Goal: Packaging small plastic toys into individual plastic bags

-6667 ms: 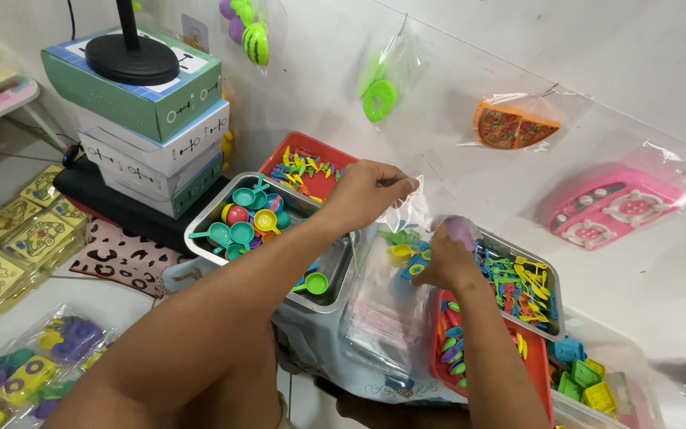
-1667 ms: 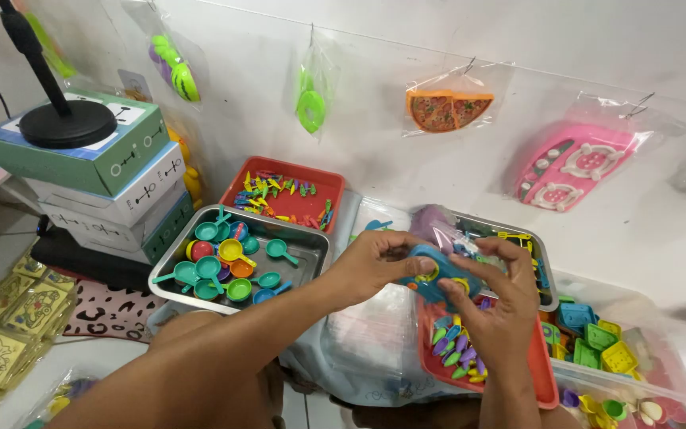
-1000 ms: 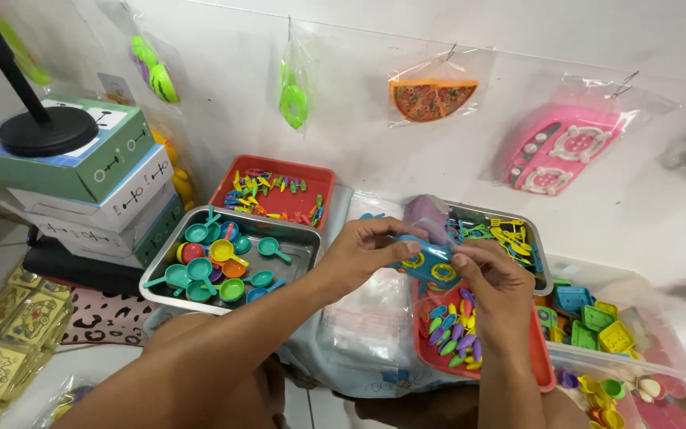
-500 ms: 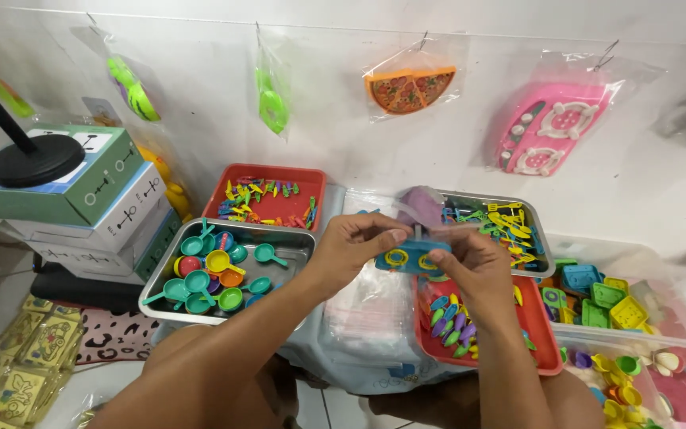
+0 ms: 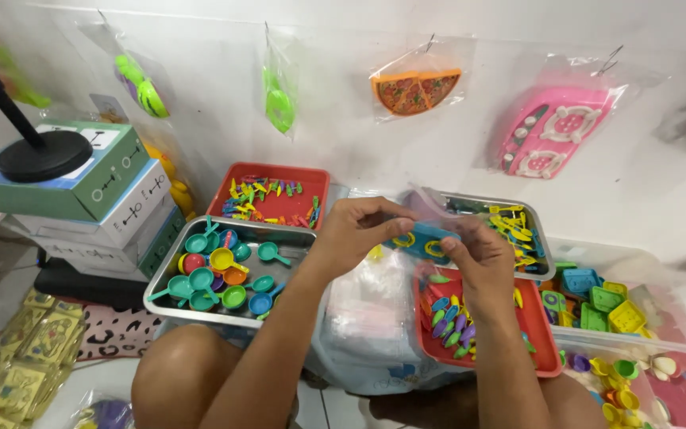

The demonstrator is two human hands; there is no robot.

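Observation:
Both hands hold one small blue toy piece with yellow rings [image 5: 422, 240] above the trays, at chest height. My left hand [image 5: 355, 235] pinches its left end. At the right end, my right hand [image 5: 479, 260] grips it with thumb and fingers. Under the hands lies a pile of clear plastic bags [image 5: 375, 310]. A red tray [image 5: 545, 357] with small coloured toy utensils sits beneath my right hand. A metal tray [image 5: 170, 308] of little coloured toy pans is to the left of my left forearm.
A second red tray [image 5: 315, 179] and a metal tray [image 5: 540, 238] of small toys stand by the wall. Clear tubs [image 5: 676, 318] with toy parts are at right. Stacked boxes [image 5: 89, 199] carry a black stand base. Bagged toys hang on the wall. Yellow packets [image 5: 17, 357] lie at lower left.
My hands came back from the trays and met over the bags, and both now hold the blue piece. The camera view has shifted left and up a little.

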